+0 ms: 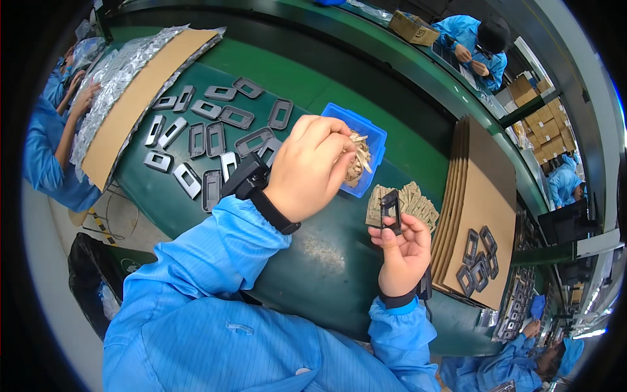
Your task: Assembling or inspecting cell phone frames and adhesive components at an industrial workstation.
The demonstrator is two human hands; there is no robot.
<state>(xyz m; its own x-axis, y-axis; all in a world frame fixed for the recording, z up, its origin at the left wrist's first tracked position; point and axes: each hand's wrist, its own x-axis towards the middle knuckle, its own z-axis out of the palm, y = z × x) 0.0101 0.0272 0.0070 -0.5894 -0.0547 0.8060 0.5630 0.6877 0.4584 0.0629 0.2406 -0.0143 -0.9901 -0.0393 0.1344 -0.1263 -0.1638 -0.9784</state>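
Observation:
My left hand (312,168) is over the near side of a blue plastic bin (375,140), its fingers curled together. Inside the bin are crumpled tan paper-like strips (358,160); whatever the fingertips pinch, if anything, is too small to make out. My right hand (405,251) holds up a small black rectangular frame (390,212) with an opening in it, thumb in front and fingers behind. Just behind that frame, a pile of flat tan strips (418,202) lies on the green table (313,258). Black bands circle both wrists.
Many loose grey and black rectangular frames (214,138) spread across the table's left side. A cardboard sheet with bubble wrap (147,98) lies beyond them. Stacked cardboard (477,202) at right carries several black frames (480,261). Co-workers in blue sit left, far right and lower right.

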